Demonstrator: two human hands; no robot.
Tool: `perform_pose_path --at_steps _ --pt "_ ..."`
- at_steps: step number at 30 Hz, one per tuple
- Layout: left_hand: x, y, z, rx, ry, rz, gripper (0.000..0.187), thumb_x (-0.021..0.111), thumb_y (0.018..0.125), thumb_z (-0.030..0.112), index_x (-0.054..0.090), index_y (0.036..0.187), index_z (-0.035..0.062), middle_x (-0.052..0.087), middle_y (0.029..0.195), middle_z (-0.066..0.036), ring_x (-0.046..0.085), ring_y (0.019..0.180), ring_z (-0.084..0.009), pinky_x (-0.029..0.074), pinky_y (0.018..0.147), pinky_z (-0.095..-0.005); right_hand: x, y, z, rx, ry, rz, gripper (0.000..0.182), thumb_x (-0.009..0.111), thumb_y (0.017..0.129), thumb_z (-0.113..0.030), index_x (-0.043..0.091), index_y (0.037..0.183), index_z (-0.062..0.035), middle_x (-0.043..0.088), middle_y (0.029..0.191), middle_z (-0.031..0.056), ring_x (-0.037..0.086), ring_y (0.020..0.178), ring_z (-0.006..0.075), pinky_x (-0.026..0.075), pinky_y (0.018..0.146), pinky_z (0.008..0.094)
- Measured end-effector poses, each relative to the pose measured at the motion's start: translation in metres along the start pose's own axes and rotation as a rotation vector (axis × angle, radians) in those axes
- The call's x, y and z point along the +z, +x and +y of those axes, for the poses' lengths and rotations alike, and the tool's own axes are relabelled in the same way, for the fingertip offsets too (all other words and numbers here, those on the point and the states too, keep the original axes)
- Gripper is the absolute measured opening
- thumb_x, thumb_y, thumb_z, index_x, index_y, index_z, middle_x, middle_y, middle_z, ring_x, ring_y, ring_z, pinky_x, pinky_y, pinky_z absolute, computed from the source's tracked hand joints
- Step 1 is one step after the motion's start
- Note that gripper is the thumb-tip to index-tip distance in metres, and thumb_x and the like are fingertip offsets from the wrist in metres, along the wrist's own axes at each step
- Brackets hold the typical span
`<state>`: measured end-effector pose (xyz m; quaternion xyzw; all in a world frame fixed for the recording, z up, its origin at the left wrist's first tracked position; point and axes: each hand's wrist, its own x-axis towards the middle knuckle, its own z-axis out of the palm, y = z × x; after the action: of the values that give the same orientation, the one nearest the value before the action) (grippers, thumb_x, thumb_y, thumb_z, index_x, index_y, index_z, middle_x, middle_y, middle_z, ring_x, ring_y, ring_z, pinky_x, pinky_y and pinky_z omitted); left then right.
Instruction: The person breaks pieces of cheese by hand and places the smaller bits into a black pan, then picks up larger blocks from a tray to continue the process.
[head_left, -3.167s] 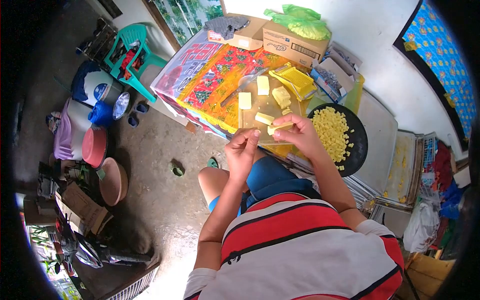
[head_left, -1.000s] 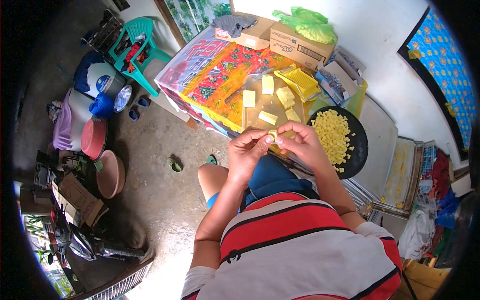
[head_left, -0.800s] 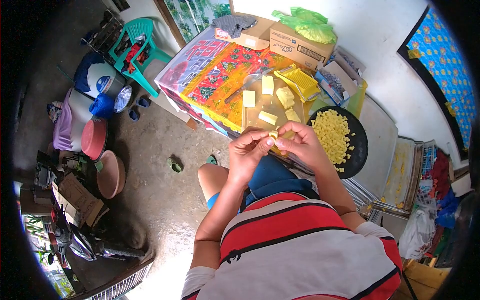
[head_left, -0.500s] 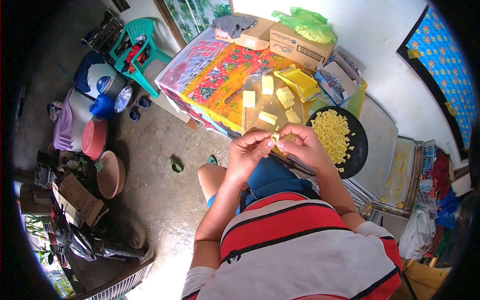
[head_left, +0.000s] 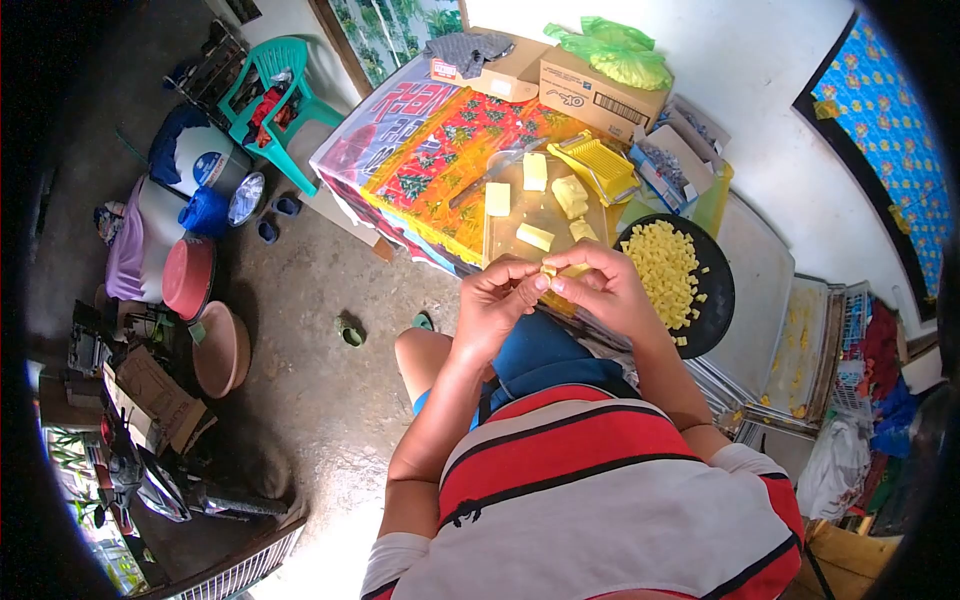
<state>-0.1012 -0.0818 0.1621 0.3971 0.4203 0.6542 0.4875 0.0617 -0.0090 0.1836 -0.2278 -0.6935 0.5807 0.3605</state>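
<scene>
My left hand [head_left: 497,300] and my right hand [head_left: 603,288] meet above the near edge of the table. Between their pinched fingertips is a small pale-yellow piece [head_left: 549,270], mostly covered by the fingers. Just beyond them lies a cutting board [head_left: 510,222] bearing several yellow blocks that look like cheese [head_left: 535,171], some whole and some cut. A long knife [head_left: 497,170] rests at the board's left side. To the right of my right hand stands a round black tray [head_left: 722,300] holding many small yellow cubes [head_left: 660,265].
A yellow grater-like tray [head_left: 598,168] sits behind the board. Cardboard boxes [head_left: 600,92], one topped with a green plastic bag [head_left: 615,50], line the table's back. Metal trays [head_left: 745,270] are stacked at the right. A green chair [head_left: 275,90] stands at the far left.
The fingers have shifted slightly around the small yellow piece, and my right hand has tilted a little. The blocks, knife and black tray look the same.
</scene>
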Motion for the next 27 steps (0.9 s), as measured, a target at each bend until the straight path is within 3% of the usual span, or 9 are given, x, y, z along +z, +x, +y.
perform_pose_path --at_steps 4,7,10,19,22,25,27 --pt "-0.001 0.0 0.003 -0.006 0.028 -0.003 0.013 0.069 0.084 0.01 0.068 0.093 0.0011 0.061 0.083 -0.001 0.052 0.066 -0.0049 0.043 0.055 -0.0188 -0.002 0.001 0.003 -0.052 -0.059 -0.02 0.021 0.065 0.084 0.0 0.063 0.104 -0.0004 0.061 0.093 0.0037 0.057 0.086 0.0055 0.043 0.064 0.0168" --pt "-0.001 0.0 0.005 0.012 0.053 -0.007 0.012 0.068 0.085 0.01 0.068 0.093 0.0007 0.06 0.082 -0.001 0.052 0.066 -0.0048 0.043 0.055 -0.0188 -0.001 0.001 0.0 -0.07 -0.102 -0.018 0.02 0.065 0.083 0.001 0.063 0.104 -0.0001 0.061 0.094 0.0034 0.058 0.082 0.0059 0.044 0.063 0.0173" --pt "0.0 0.0 0.005 0.012 0.047 -0.001 0.012 0.067 0.086 0.01 0.068 0.092 -0.0003 0.06 0.08 -0.002 0.052 0.065 -0.0052 0.044 0.056 -0.0194 0.006 0.001 0.003 0.0 0.137 0.022 0.021 0.066 0.084 -0.005 0.063 0.104 0.0 0.063 0.092 0.0019 0.057 0.068 0.0035 0.045 0.056 0.0161" --pt "0.003 -0.002 0.004 -0.184 -0.247 0.04 0.014 0.064 0.088 0.014 0.067 0.09 0.0006 0.061 0.073 -0.003 0.055 0.062 -0.0083 0.047 0.056 -0.022 0.0 0.002 0.013 0.189 0.257 0.048 0.02 0.063 0.084 -0.007 0.062 0.103 0.0012 0.063 0.084 0.0031 0.058 0.064 0.0087 0.047 0.059 0.0213" --pt "-0.006 0.0 -0.006 -0.226 -0.287 0.077 0.014 0.065 0.087 0.016 0.065 0.09 0.0021 0.061 0.07 -0.003 0.057 0.061 -0.0101 0.047 0.055 -0.0231 -0.012 0.013 0.027 0.313 0.221 0.234 0.02 0.065 0.083 -0.012 0.064 0.099 0.0009 0.063 0.081 0.0027 0.057 0.062 0.0083 0.046 0.057 0.0217" --pt "-0.013 0.0 -0.015 -0.267 -0.36 0.105 0.015 0.066 0.086 0.018 0.064 0.089 0.0033 0.061 0.068 -0.004 0.058 0.06 -0.0118 0.048 0.055 -0.0242 -0.045 0.02 0.096 0.263 -0.396 0.138 0.025 0.068 0.079 -0.017 0.066 0.097 0.0007 0.065 0.077 0.0053 0.059 0.063 0.0107 0.048 0.057 0.0253" --pt "-0.013 -0.001 -0.017 -0.295 -0.414 0.129 0.012 0.068 0.084 0.016 0.063 0.086 0.0049 0.06 0.065 -0.004 0.057 0.055 -0.011 0.048 0.054 -0.023 -0.053 0.019 0.149 0.283 -0.526 0.128 0.025 0.069 0.075 -0.021 0.066 0.089 -0.0006 0.065 0.078 0.0094 0.061 0.066 0.0179 0.049 0.063 0.0325"
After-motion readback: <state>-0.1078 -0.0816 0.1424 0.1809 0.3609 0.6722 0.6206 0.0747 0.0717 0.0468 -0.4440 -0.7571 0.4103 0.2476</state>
